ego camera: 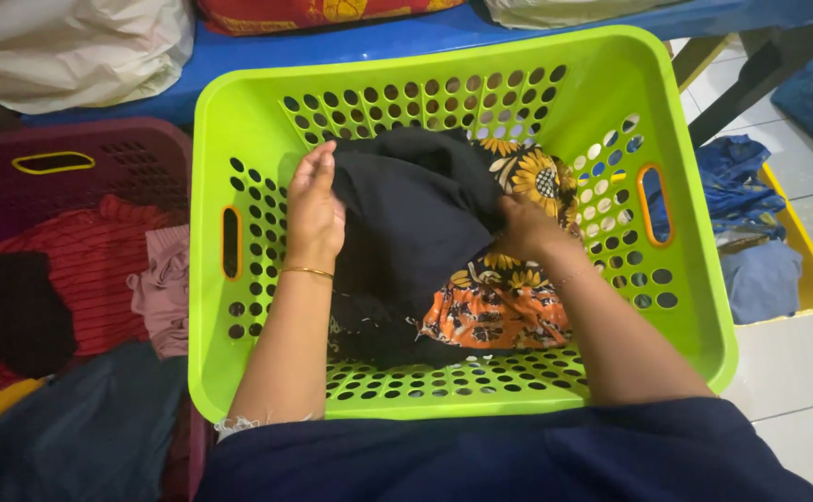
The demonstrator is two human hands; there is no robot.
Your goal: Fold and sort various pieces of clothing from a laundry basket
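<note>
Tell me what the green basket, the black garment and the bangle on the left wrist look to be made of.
Green basket: likely moulded plastic, smooth, slightly glossy, with punched round holes.
Black garment: soft matte fabric; it folds and creases under both hands.
Bangle: thin, shiny, gold-coloured, probably metal.

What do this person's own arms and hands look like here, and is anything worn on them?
Both forearms are bare, no sleeves or gloves. The left hand has a thin gold bangle at the wrist. The right hand appears to have a fine thin chain at its wrist, hard to make out.
</note>
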